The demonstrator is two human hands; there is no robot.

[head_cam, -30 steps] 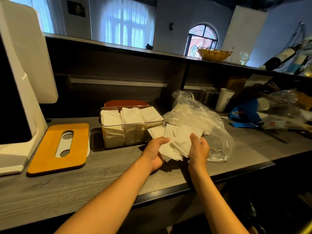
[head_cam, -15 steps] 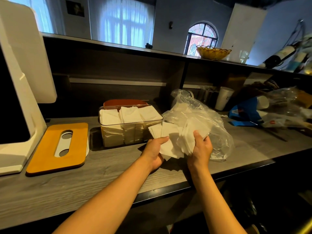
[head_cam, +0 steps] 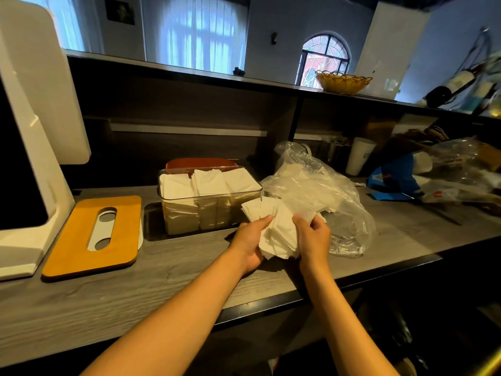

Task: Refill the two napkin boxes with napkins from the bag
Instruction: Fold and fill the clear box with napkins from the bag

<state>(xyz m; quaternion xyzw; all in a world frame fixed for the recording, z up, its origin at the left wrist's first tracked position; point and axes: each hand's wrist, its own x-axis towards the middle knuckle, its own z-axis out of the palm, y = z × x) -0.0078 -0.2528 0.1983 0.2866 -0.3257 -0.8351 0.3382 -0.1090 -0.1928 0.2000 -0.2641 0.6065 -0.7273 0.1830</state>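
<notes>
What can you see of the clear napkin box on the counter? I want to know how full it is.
The clear napkin box is a rectangular, see-through, plastic-looking tub standing upright on the grey wooden counter, lid off. Three side-by-side stacks of white folded napkins fill it to about the rim. An orange-brown object sits right behind it; the plastic bag lies to its right. Neither hand touches it.
</notes>
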